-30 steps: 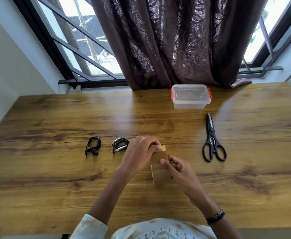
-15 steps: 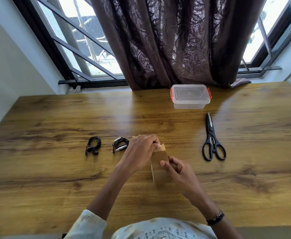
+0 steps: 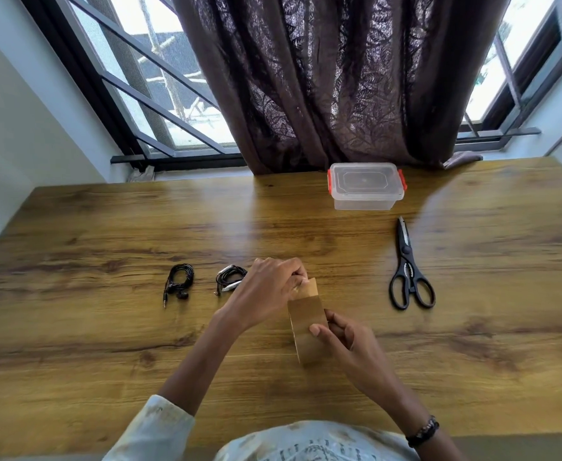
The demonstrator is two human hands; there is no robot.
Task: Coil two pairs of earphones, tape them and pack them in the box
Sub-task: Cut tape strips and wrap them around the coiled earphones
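Two coiled earphone sets lie on the wooden table [image 3: 106,344]: an all-black pair [image 3: 179,283] at the left and a black pair with white parts [image 3: 228,281] just right of it. My right hand [image 3: 346,341] holds a roll of brown tape [image 3: 306,322] upright above the table. My left hand [image 3: 273,287] pinches the tape's free end at the top of the roll, and partly hides the second earphone coil. A clear plastic box [image 3: 366,189] with red clips and its lid on stands at the back.
Black scissors [image 3: 409,271] lie to the right, blades pointing towards the box. A dark curtain [image 3: 339,81] hangs behind the table's far edge, with windows on both sides. A dark bracelet [image 3: 422,430] is on my right wrist.
My left hand has drawn the tape's free end a little away from the roll, so a short strip stands out. The roll and my right hand have hardly moved.
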